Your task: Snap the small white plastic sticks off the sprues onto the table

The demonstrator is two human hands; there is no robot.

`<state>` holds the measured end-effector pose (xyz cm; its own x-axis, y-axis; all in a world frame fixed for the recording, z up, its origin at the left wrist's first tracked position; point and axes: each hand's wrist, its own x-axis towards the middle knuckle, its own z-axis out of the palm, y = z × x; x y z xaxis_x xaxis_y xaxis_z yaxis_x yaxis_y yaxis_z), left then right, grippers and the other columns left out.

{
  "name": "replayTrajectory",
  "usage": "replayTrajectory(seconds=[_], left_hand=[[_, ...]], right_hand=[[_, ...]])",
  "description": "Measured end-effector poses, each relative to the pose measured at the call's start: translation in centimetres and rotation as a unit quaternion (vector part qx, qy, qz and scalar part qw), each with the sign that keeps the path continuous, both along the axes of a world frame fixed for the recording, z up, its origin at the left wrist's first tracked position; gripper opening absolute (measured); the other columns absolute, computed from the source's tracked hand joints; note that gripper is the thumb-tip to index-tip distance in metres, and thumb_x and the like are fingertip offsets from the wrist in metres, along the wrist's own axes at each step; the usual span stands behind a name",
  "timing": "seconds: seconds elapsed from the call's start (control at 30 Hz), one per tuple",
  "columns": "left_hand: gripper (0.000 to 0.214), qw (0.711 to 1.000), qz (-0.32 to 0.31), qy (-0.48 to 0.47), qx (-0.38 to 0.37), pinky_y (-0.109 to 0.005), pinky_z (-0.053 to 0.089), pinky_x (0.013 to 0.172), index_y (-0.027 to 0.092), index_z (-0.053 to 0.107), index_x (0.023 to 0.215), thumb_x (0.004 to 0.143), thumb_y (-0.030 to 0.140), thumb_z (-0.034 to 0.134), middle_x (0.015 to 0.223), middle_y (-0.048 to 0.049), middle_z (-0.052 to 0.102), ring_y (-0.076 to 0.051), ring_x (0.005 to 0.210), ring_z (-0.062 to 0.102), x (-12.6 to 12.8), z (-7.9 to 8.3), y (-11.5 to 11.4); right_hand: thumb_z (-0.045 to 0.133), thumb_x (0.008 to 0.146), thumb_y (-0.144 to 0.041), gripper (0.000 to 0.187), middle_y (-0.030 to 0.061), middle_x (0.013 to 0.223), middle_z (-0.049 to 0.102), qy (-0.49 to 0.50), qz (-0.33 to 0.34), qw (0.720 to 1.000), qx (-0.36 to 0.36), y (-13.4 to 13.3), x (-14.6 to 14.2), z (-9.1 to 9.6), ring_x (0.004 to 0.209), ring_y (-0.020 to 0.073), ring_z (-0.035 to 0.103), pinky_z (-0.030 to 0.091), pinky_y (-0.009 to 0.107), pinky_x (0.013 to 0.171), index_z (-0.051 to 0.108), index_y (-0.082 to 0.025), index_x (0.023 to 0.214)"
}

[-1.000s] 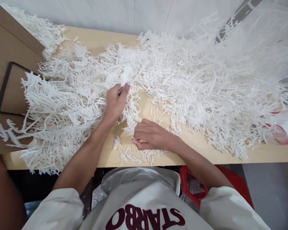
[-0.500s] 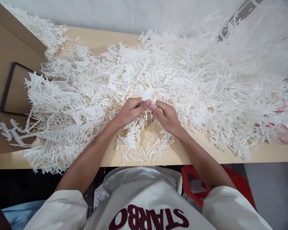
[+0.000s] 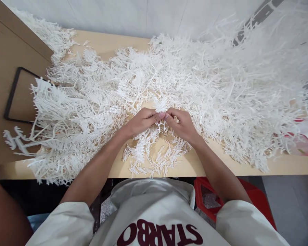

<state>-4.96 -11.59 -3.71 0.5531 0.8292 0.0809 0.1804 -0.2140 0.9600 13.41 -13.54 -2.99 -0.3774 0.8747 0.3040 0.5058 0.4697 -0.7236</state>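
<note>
My left hand [image 3: 148, 120] and my right hand [image 3: 179, 123] meet over the middle of the table, both closed, thumbs and fingertips pinching one small white branched plastic piece [image 3: 161, 104]. Its feathery tips stick up beyond my fingers, and a forked white stem [image 3: 161, 127] shows below them. The part between my fingertips is hidden. Around my hands spreads a large heap of similar white branched pieces [image 3: 97, 99]. Just in front of me, a smaller scatter of thin white bits [image 3: 161, 159] lies on the table [image 3: 192, 167].
At the left stands a cardboard box [image 3: 5, 143] with a black-rimmed handle opening. A pink and white plastic bag [image 3: 304, 140] lies at the right edge. Under the table is a red stool [image 3: 256, 198]. Another person's arm [image 3: 7, 215] shows at the lower left.
Both hands stay pinched together and have shifted slightly right and down. More of the forked stem shows beneath them. The other person's arm reaches further into view at lower left.
</note>
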Motion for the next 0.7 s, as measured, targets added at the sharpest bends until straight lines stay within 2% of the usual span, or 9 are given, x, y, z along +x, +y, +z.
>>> replayTrajectory(seconds=[0.13,0.23,0.3,0.37,0.47,0.53,0.6,0.67,0.7], left_hand=[[0.052,0.991,0.133,0.0,0.019,-0.024,0.028,0.045,0.017,0.046,0.056,0.086,0.059,0.047,0.05,0.004,0.04,-0.006,0.047,0.037,0.5,-0.1,-0.2],[0.052,0.991,0.13,0.012,0.041,-0.024,0.027,0.047,0.017,0.043,0.053,0.088,0.056,0.045,0.049,0.0041,0.038,-0.007,0.047,0.034,1.2,-0.2,-0.7],[0.053,0.99,0.124,0.015,0.061,-0.025,0.027,0.048,0.017,0.04,0.051,0.089,0.055,0.045,0.047,0.0043,0.037,-0.007,0.047,0.033,1.5,-0.3,-0.8],[0.051,0.986,0.156,0.01,0.057,-0.025,0.027,0.048,0.017,0.044,0.054,0.089,0.055,0.046,0.048,0.004,0.039,-0.007,0.047,0.034,1.3,-0.5,-0.4],[0.049,0.964,0.265,-0.016,0.037,-0.025,0.028,0.047,0.018,0.049,0.059,0.086,0.058,0.047,0.05,0.0037,0.041,-0.007,0.048,0.036,0.3,-0.8,0.8],[0.05,0.949,0.313,-0.035,0.033,-0.024,0.028,0.046,0.018,0.049,0.059,0.085,0.06,0.048,0.05,0.0038,0.04,-0.007,0.048,0.036,-0.3,-0.8,1.3],[0.05,0.953,0.3,-0.033,0.031,-0.024,0.028,0.046,0.017,0.049,0.059,0.085,0.059,0.049,0.049,0.0037,0.04,-0.006,0.047,0.036,-0.5,-0.7,1.2],[0.051,0.971,0.238,-0.013,0.024,-0.024,0.027,0.045,0.016,0.049,0.056,0.085,0.058,0.05,0.049,0.0035,0.041,-0.006,0.046,0.036,-0.1,-0.5,0.5],[0.052,0.982,0.187,0.004,0.019,-0.024,0.026,0.044,0.016,0.048,0.054,0.085,0.058,0.051,0.048,0.0033,0.041,-0.005,0.045,0.037,0.2,-0.4,0.1]], right_hand=[[0.044,0.093,-0.026,0.03,-0.0048,0.055,0.042,-0.066,-0.006,0.986,0.153,-0.6,-0.4,-0.4,0.052,0.0084,0.036,0.031,0.025,0.054,0.043,-0.021,0.063],[0.045,0.09,-0.019,0.027,-0.0037,0.056,0.044,-0.13,0.042,0.957,0.255,-1.0,-0.7,-0.7,0.055,0.0104,0.035,0.033,0.027,0.057,0.042,-0.022,0.063],[0.046,0.088,-0.017,0.026,-0.0034,0.057,0.045,-0.14,0.043,0.949,0.28,-1.4,-0.9,-0.7,0.055,0.0108,0.035,0.033,0.028,0.056,0.04,-0.022,0.063],[0.046,0.087,-0.015,0.027,-0.0047,0.054,0.04,-0.114,0.051,0.946,0.298,-2.1,-1.2,-0.4,0.052,0.0104,0.031,0.031,0.029,0.054,0.037,-0.023,0.063],[0.044,0.085,-0.014,0.028,-0.0062,0.049,0.035,-0.066,0.121,0.938,0.317,-3.5,-1.9,0.3,0.05,0.0099,0.03,0.032,0.029,0.054,0.033,-0.023,0.061],[0.047,0.086,-0.017,0.026,-0.0059,0.054,0.044,-0.058,0.143,0.926,0.345,-4.0,-2.1,0.6,0.053,0.0093,0.038,0.034,0.029,0.057,0.036,-0.023,0.063],[0.051,0.085,-0.015,0.019,-0.0055,0.061,0.053,-0.053,0.087,0.929,0.356,-3.5,-1.9,0.6,0.058,0.0093,0.045,0.038,0.03,0.061,0.042,-0.023,0.07],[0.055,0.085,-0.013,0.012,-0.0023,0.073,0.063,-0.063,-0.022,0.944,0.323,-2.2,-1.2,0.3,0.069,0.0111,0.054,0.041,0.031,0.066,0.049,-0.023,0.084],[0.057,0.084,-0.01,0.017,0.0009,0.082,0.066,-0.071,-0.099,0.948,0.293,-1.3,-0.8,0.2,0.076,0.0129,0.057,0.042,0.033,0.07,0.05,-0.022,0.095]])
